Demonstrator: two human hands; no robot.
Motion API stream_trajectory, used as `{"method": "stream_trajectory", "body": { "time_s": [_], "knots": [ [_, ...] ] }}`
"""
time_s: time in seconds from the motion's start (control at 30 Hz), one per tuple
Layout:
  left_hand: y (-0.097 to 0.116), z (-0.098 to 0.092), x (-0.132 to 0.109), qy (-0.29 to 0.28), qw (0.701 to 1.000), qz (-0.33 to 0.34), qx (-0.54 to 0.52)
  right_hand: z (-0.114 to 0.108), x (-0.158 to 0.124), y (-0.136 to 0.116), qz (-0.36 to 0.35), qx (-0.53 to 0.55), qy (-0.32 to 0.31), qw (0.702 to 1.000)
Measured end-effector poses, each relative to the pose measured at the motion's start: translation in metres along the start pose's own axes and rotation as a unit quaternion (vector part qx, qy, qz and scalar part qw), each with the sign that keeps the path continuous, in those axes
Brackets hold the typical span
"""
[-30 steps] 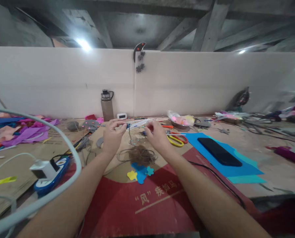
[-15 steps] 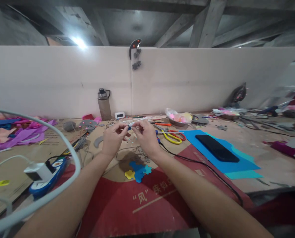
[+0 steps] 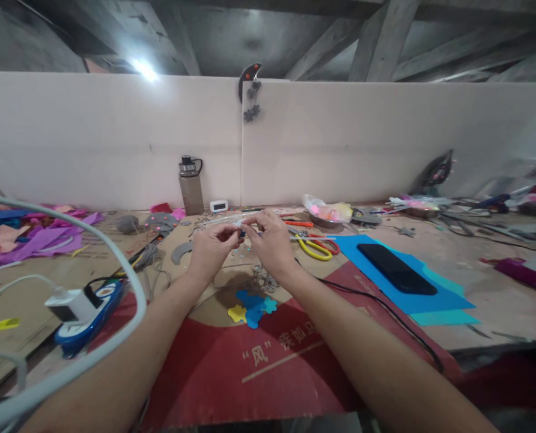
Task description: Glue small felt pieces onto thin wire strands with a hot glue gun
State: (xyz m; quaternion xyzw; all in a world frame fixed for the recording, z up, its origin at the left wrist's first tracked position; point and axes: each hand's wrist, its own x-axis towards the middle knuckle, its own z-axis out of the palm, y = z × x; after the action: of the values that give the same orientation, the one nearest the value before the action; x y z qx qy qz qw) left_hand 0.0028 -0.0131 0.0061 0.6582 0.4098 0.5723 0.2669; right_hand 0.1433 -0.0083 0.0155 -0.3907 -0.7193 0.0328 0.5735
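Observation:
My left hand [image 3: 213,251] and my right hand [image 3: 271,245] meet fingertip to fingertip above the cardboard. Pinched between them is a small dark blue piece [image 3: 241,233], mostly covered by the fingers, so its kind does not show. Below the hands, blue flower-like cutouts [image 3: 253,311] lie with a yellow flower cutout [image 3: 237,313] and a light blue flower cutout [image 3: 270,305]. Grey cord [image 3: 263,278] lies in a tangle just behind them. Yellow-handled scissors [image 3: 313,249] rest right of my right hand, and a grey crescent piece [image 3: 181,252] is left of my left hand.
A black phone [image 3: 396,268] lies on blue sheets [image 3: 448,297] to the right. A white cable [image 3: 130,270] arches across the left, near a blue power strip [image 3: 88,325]. Behind stand a bottle [image 3: 190,189] and a small white clock [image 3: 219,206]. Coloured scraps [image 3: 47,243] pile up at left.
Both hands keep their pinch, with the fingers shifted slightly around the dark blue piece, which shows a little lower. The whole view has moved a little; the table things lie as before.

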Motion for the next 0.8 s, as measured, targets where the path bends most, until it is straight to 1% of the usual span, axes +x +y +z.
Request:
{"method": "stream_trajectory", "body": {
  "time_s": [0.17,0.33,0.47,0.6,0.8],
  "knots": [
    [0.0036,-0.0003,-0.0008,0.008,1.000,-0.025,0.011,0.0002,-0.0018,-0.0017,-0.015,-0.005,-0.004,1.000],
    [0.0093,-0.0005,-0.0008,0.015,0.995,-0.082,-0.059,0.0009,-0.0051,-0.0017,-0.011,-0.004,-0.007,1.000],
    [0.0094,-0.0011,-0.0001,0.016,0.986,-0.121,-0.113,0.0019,-0.0077,-0.0027,0.013,0.013,-0.012,1.000],
    [0.0044,-0.0015,0.0017,0.023,0.981,-0.132,-0.142,0.0019,-0.0089,-0.0049,0.035,0.036,-0.029,0.998],
    [0.0009,0.0009,0.0025,0.032,0.975,-0.133,-0.178,0.0046,-0.0100,-0.0051,0.119,0.097,-0.038,0.987]
  ]
}}
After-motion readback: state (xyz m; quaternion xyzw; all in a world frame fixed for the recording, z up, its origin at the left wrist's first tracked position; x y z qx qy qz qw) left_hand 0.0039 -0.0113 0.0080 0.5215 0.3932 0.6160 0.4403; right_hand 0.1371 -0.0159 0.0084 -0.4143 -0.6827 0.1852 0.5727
